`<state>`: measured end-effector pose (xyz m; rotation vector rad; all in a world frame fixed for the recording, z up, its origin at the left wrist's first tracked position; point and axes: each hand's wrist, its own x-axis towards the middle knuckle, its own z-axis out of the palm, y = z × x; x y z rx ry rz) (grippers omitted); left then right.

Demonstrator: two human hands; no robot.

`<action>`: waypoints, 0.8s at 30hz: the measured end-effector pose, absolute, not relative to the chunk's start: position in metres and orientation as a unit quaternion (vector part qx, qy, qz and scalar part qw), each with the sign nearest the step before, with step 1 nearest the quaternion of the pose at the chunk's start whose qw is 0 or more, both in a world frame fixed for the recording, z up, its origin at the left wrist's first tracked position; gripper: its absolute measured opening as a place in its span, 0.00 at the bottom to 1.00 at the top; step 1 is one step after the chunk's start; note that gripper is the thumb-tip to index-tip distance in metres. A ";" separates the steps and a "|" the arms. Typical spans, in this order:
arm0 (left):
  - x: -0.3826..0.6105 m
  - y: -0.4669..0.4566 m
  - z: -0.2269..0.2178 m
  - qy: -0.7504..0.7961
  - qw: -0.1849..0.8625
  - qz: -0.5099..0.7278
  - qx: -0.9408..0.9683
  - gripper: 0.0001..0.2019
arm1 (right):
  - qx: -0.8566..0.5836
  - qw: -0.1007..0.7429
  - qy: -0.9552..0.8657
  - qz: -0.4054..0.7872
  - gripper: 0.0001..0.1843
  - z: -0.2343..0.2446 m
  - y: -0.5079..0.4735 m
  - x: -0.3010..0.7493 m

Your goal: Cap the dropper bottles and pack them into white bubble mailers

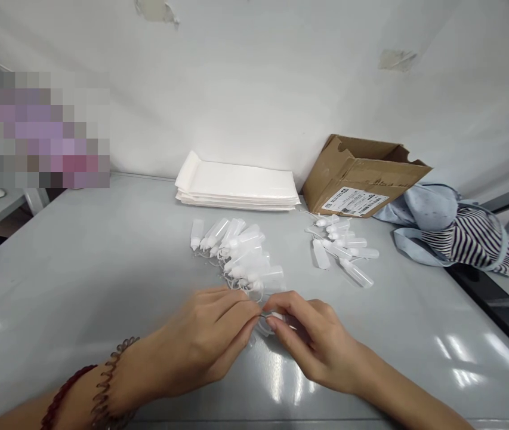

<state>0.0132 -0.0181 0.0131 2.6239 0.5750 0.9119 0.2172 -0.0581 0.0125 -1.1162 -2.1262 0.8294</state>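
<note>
My left hand and my right hand meet fingertip to fingertip near the front of the table. In the right one, thumb and index finger pinch a small plastic squeeze bottle, its white part showing between them. A thin dark tip sticks out from it toward my left fingertips. Those are closed as well, but what they hold is hidden. Just beyond my hands lies a pile of small translucent squeeze bottles with white caps and thin straps. A smaller group of such bottles lies farther right.
A stack of white padded envelopes lies by the wall. Beside it an open cardboard box leans tilted. Blue and striped fabric and a black flat object are at the right edge of the grey table.
</note>
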 end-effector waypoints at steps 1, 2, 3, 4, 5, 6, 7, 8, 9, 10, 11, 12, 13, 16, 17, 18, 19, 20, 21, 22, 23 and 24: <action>0.013 -0.018 0.013 0.198 0.154 0.317 0.915 0.08 | -0.420 0.295 -0.799 0.313 0.07 0.012 -0.058 0.217; 0.013 -0.018 0.013 0.196 0.156 0.315 0.915 0.07 | -0.419 0.296 -0.799 0.314 0.07 0.012 -0.058 0.217; 0.013 -0.018 0.012 0.195 0.158 0.314 0.916 0.07 | -0.418 0.296 -0.799 0.315 0.07 0.012 -0.057 0.217; 0.013 -0.018 0.012 0.196 0.158 0.313 0.916 0.07 | -0.418 0.295 -0.799 0.315 0.07 0.013 -0.057 0.218; 0.013 -0.017 0.013 0.197 0.157 0.315 0.915 0.07 | -0.420 0.293 -0.800 0.314 0.07 0.014 -0.056 0.219; 0.013 -0.017 0.013 0.198 0.158 0.318 0.914 0.06 | -0.421 0.292 -0.801 0.310 0.07 0.015 -0.056 0.220; 0.012 -0.017 0.013 0.202 0.161 0.323 0.910 0.06 | -0.424 0.291 -0.801 0.306 0.08 0.017 -0.055 0.222; 0.012 -0.017 0.013 0.209 0.163 0.332 0.905 0.05 | -0.426 0.291 -0.803 0.300 0.08 0.019 -0.054 0.224; 0.012 -0.016 0.014 0.221 0.165 0.342 0.898 0.05 | -0.427 0.293 -0.805 0.289 0.10 0.021 -0.052 0.226; 0.011 -0.015 0.015 0.238 0.165 0.353 0.890 0.05 | -0.431 0.297 -0.807 0.274 0.11 0.022 -0.050 0.230; 0.010 -0.015 0.015 0.262 0.162 0.363 0.879 0.05 | -0.438 0.302 -0.808 0.251 0.12 0.023 -0.048 0.233; 0.010 -0.014 0.016 0.291 0.157 0.372 0.867 0.05 | -0.448 0.310 -0.808 0.222 0.12 0.024 -0.046 0.236; 0.009 -0.012 0.017 0.320 0.151 0.380 0.855 0.04 | -0.464 0.321 -0.804 0.187 0.12 0.023 -0.043 0.240; 0.008 -0.009 0.019 0.415 0.156 0.370 0.816 0.04 | -0.536 0.338 -0.769 0.082 0.10 0.019 -0.032 0.251; 0.008 -0.007 0.020 0.441 0.162 0.362 0.805 0.05 | -0.568 0.321 -0.756 0.055 0.10 0.017 -0.028 0.255; 0.008 -0.006 0.020 0.461 0.165 0.355 0.796 0.04 | -0.605 0.287 -0.742 0.030 0.11 0.015 -0.024 0.259; 0.009 -0.006 0.020 0.479 0.168 0.346 0.789 0.04 | -0.640 0.243 -0.729 0.012 0.12 0.014 -0.021 0.262; 0.009 -0.006 0.020 0.491 0.170 0.342 0.783 0.05 | -0.672 0.197 -0.714 0.002 0.12 0.012 -0.018 0.265; 0.010 -0.006 0.020 0.496 0.171 0.338 0.781 0.07 | -0.698 0.157 -0.699 -0.002 0.12 0.011 -0.015 0.269; 0.010 -0.006 0.020 0.498 0.174 0.335 0.780 0.09 | -0.716 0.129 -0.686 -0.001 0.12 0.011 -0.012 0.272; 0.010 -0.007 0.020 0.498 0.177 0.332 0.781 0.10 | -0.729 0.111 -0.676 0.003 0.12 0.010 -0.010 0.274; 0.010 -0.008 0.020 0.496 0.177 0.331 0.783 0.11 | -0.736 0.103 -0.669 0.006 0.12 0.010 -0.008 0.277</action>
